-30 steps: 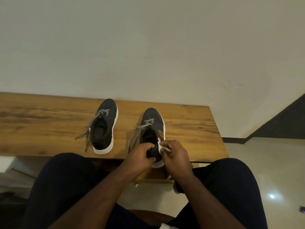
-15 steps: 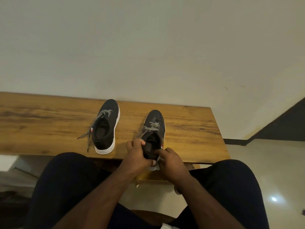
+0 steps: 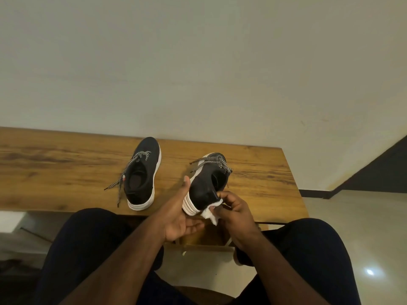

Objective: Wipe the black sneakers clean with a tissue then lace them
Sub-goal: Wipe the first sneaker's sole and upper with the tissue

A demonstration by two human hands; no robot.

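A person is sitting at a long brown wooden table [image 3: 66, 172] with 2 black knit sneakers with white ribbed soles on it. The left black sneaker [image 3: 142, 175] is standing flat on the table, toe pointing toward the pale wall [image 3: 198, 62], its black-and-white speckled lace [image 3: 123, 181] trailing loose over the wood on the side away from the other shoe. The right black sneaker [image 3: 206, 183] is sitting just beside it, near the table's front edge, and is tipping onto its side so that the white sole is facing the left sneaker; its heel is hanging over the table's edge, and its speckled lace [image 3: 211, 161] is lying across the toe end.

The left hand [image 3: 180, 214] is cradling that tilted sneaker from the sole side: palm up, fingers loosely curled under the heel, thumb stretched up along the white sole. The right hand [image 3: 233, 208] is pinching a crumpled white tissue [image 3: 211, 211] between thumb and curled fingers, and is pressing it against the sneaker's black heel, just below the collar. Both knees in dark trousers [image 3: 88, 249] are sitting below the table's front edge, over a pale tiled floor [image 3: 363, 216].
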